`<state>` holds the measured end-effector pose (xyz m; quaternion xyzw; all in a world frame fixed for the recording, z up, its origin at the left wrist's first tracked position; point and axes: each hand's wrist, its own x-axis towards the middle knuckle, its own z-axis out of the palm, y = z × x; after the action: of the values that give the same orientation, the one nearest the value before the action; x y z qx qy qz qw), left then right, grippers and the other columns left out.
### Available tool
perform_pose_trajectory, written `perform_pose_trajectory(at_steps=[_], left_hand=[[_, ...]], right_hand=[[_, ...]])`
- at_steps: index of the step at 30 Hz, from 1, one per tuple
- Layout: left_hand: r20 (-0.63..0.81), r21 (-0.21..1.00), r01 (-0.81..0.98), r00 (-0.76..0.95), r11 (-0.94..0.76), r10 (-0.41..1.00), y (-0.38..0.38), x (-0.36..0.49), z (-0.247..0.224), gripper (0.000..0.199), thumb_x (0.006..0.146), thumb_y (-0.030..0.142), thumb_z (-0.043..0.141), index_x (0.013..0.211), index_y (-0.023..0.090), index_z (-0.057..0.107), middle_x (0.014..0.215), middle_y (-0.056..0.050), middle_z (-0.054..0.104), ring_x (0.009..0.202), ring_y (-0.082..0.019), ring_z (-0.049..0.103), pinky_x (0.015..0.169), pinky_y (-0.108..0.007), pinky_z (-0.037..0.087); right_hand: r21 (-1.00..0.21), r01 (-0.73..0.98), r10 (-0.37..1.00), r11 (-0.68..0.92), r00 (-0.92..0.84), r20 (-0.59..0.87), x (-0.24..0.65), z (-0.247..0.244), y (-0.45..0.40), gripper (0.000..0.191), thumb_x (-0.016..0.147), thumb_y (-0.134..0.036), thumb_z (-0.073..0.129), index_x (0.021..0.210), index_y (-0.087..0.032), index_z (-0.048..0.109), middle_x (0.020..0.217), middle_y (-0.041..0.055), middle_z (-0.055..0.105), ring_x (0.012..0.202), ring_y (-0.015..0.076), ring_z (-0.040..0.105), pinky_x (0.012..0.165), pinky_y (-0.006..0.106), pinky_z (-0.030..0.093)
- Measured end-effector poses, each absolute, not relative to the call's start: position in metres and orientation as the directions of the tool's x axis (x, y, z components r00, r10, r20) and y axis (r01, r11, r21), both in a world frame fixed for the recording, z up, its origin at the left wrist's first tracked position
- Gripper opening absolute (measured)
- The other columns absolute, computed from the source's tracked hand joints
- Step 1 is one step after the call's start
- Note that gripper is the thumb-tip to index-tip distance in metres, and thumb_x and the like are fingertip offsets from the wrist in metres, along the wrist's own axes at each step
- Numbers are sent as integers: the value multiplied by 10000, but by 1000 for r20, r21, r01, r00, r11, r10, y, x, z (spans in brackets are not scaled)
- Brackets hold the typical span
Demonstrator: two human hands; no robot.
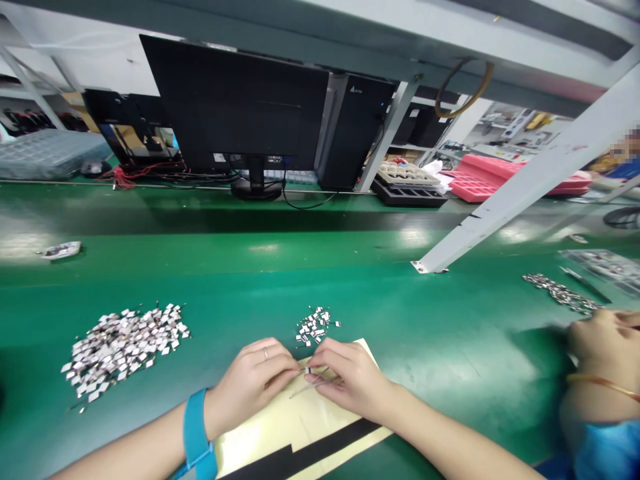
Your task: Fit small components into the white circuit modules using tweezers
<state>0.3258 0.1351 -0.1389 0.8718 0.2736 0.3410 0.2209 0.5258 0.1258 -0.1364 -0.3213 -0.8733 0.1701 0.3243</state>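
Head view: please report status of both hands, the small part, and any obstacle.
Right hand pinching small part, thin tool in same grip. Left hand close by, hold unclear. Parts pile beyond, seemingly not blocking.

On the left, broad teal wristband and slim silver ring.

Along the far edge of the green workbench stand a black monitor and, just right of it, a dark computer tower. Red wires lie left of the monitor, near clear plastic trays at the far left corner. Right of the tower sit a black tray and pink trays — behind a slanting white post. A small white dish rests toward the left edge — a clear box toward the right.
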Motion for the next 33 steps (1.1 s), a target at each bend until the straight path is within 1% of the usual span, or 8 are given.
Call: perform_pose_trajectory(at_steps=[3, 8, 17, 24, 33], left_hand=[[473, 567, 330, 620, -755, 626, 134, 326, -137, 84, 828, 140, 486, 814, 148, 568, 716, -24, 602, 653, -121, 509, 594, -228, 404], [481, 527, 321, 651, -787, 588, 133, 327, -139, 79, 830, 170, 499, 800, 148, 568, 713, -24, 607, 663, -128, 514, 612, -237, 404], [487, 513, 334, 646, -791, 588, 134, 327, -141, 99, 843, 175, 475, 795, 147, 558, 731, -19, 607, 668, -125, 509, 609, -234, 403], [466, 515, 345, 655, -784, 594, 135, 327, -142, 113, 846, 168, 464, 785, 145, 556, 718, -25, 600, 668, -124, 509, 616, -234, 404], [416, 514, 371, 681, -773, 603, 134, 327, -140, 127, 848, 157, 429, 761, 149, 522, 699, -26, 578, 651, -129, 491, 600, -243, 381]], right_hand=[[-489, 452, 660, 746, -601, 452, 524, -136, 125, 84, 814, -216, 498, 853, -152, 534, 721, 17, 533, 553, 100, 482, 481, 202, 344], [-468, 471, 658, 747, -621, 425, 523, -138, 124, 88, 826, -220, 486, 833, -148, 537, 715, 17, 532, 562, 107, 492, 481, 210, 344], [-533, 417, 660, 736, -618, 428, 524, -138, 124, 61, 830, -197, 497, 857, -153, 530, 737, 18, 536, 582, 100, 497, 487, 196, 355], [-564, 384, 659, 731, -615, 434, 524, -140, 125, 62, 837, -204, 504, 855, -154, 534, 722, 16, 535, 553, 91, 487, 473, 188, 351], [-597, 356, 663, 719, -611, 433, 524, -141, 125, 58, 821, -170, 514, 850, -144, 556, 703, 26, 535, 565, 102, 492, 488, 190, 362]])
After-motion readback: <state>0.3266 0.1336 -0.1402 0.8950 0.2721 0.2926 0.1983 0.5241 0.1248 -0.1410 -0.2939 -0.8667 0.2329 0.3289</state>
